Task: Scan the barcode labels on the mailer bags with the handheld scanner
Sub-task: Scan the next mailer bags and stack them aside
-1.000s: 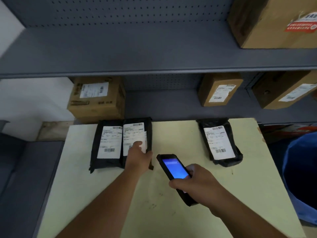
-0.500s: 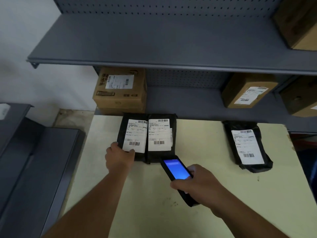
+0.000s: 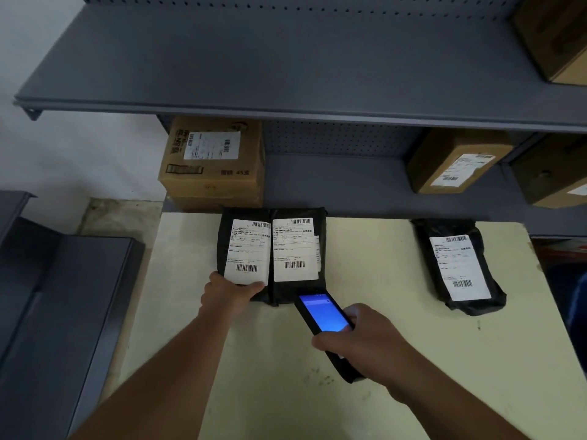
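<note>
Two black mailer bags lie side by side at the far edge of the bench [image 3: 222, 360], touching along their long sides, each with a white label face up. The left mailer bag [image 3: 244, 252] has its barcode [image 3: 246, 268] near the label's near end; the middle mailer bag [image 3: 297, 249] shows its barcode [image 3: 294, 265] in the same place. A third mailer bag [image 3: 457, 265] lies well apart to the right, turned slightly, label also up.

The left hand [image 3: 230, 293] rests on the near end of the left bag, fingers [image 3: 254, 285] laid flat over the label's lower edge and the thumb at the bag's left side (pinning it down, it seems, more than gripping it). The right hand [image 3: 365, 341] is closed around the lower body of the handheld scanner [image 3: 325, 322], whose blue screen is lit and whose far end sits just at the near edge of the middle bag, pointing up toward the pair.

The step in hand looks like aiming: one bag steadied, the scanner brought in low. No beam is visible on either label, so I cannot tell which barcode is the target. The next move probably calls for tipping the scanner's head so it faces one barcode squarely, with the left fingers kept clear of the left bag's code, which they lie just below.

Behind the bench, cardboard boxes [image 3: 212, 163] stand on a grey shelf [image 3: 333, 185].
</note>
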`<state>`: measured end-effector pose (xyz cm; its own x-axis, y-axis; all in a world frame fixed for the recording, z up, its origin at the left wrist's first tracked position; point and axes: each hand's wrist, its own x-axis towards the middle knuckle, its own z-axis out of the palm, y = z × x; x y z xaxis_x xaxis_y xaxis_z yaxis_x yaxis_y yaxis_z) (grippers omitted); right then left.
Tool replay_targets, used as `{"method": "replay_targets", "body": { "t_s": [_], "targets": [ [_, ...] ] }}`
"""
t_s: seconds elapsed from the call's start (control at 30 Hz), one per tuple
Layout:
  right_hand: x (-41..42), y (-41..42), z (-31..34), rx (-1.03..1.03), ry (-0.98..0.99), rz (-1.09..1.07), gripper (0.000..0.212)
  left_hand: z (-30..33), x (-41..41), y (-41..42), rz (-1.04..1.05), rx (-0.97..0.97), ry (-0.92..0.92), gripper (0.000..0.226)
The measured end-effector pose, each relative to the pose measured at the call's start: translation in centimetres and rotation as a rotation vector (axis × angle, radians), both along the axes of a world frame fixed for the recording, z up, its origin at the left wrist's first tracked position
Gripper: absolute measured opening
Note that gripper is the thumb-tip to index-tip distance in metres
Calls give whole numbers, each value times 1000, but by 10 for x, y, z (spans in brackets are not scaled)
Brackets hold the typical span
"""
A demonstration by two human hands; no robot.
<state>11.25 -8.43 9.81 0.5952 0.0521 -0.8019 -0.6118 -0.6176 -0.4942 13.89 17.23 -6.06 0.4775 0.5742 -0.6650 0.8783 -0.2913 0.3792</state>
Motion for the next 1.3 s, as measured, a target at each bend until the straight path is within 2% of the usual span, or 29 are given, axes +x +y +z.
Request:
{"method": "replay_targets", "body": {
  "t_s": [0.2,0.37,0.6,0.83,1.13,1.3],
  "targets": [
    [0,-1,-2,2,24,-41,43,-7,1,-2,13,-11,34,119],
    [0,-3,-3,-3,30,-53,43,-8,8,-7,48,-24,46,114],
    [-4,-5,-5,-2,32,-57,43,1,5,-22,41,72,65,113],
    [-7,-15,-4,-2,27,-46,46,9,1,-25,107,-1,-46,114],
    [-7,-24,2,-2,-21,-17,46,26,-13,-9,229,-146,-148,72],
    [-13,-28,7,23,-21,-13,48,29,-24,5,327,-387,-167,26]
  ]
}}
